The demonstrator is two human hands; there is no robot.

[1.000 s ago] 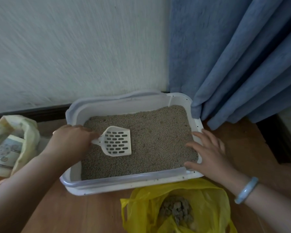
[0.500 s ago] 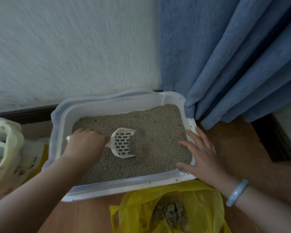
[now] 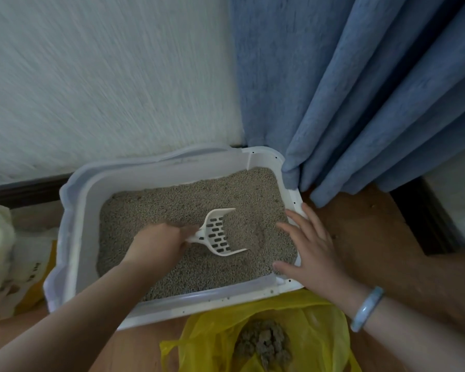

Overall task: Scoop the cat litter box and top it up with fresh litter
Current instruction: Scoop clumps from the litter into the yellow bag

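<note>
Head view: left grip (image 3: 159, 242) grasps the loaded litter scoop (image 3: 218, 234) at the centre of the litter box (image 3: 73, 237); right grip (image 3: 312, 253), released, steadies its 3 o'clock rim. Lift level, sift gently, then dump into the yellow bag (image 3: 204, 342) at 6 o'clock.

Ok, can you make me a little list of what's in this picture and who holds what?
left hand: grips the scoop by its handle
scoop: white, slotted, its front part heaped with litter
right hand: flat, fingers straight, on the litter box right rim
litter box: white, against the wall, holds litter
yellow bag: open, in front of the box, clumps inside
curtain: blue, hangs at the box's far right corner
</note>
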